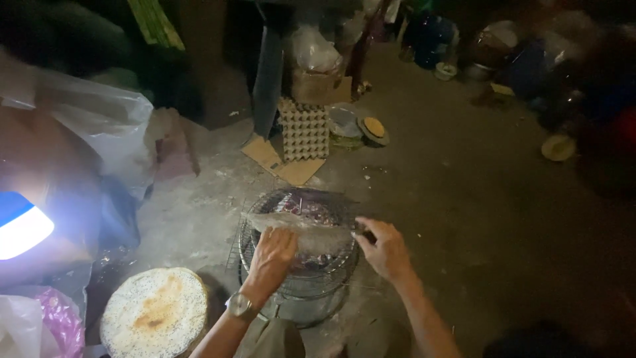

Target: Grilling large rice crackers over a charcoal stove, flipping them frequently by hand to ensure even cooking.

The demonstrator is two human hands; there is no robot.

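— Wire mesh, round, sits over a small stove point(301, 292) on the concrete floor point(464, 212), and a thin pale sheet point(301, 229) lies across the grill point(265, 252) above the coals. What are the hands doing?

— Left hand point(271, 255), with a wristwatch point(240, 305), lies flat on the sheet, fingers spread and pressing down. Right hand point(384, 248) pinches the sheet's right edge between thumb and fingers.

— What else is near?

— One finished speckled round cracker point(156, 311), browned in the middle, lies toward the floor's lower left edge, just beside the stove. An egg tray point(303, 129) leans further back, and plastic bags point(99, 126) pile up on the left.

— What could go wrong?

— I'd say the palm is very near the heat, so a burn is likely if it lingers. Held in one spot, the sheet may scorch; pinched too hard, it may tear or crack.
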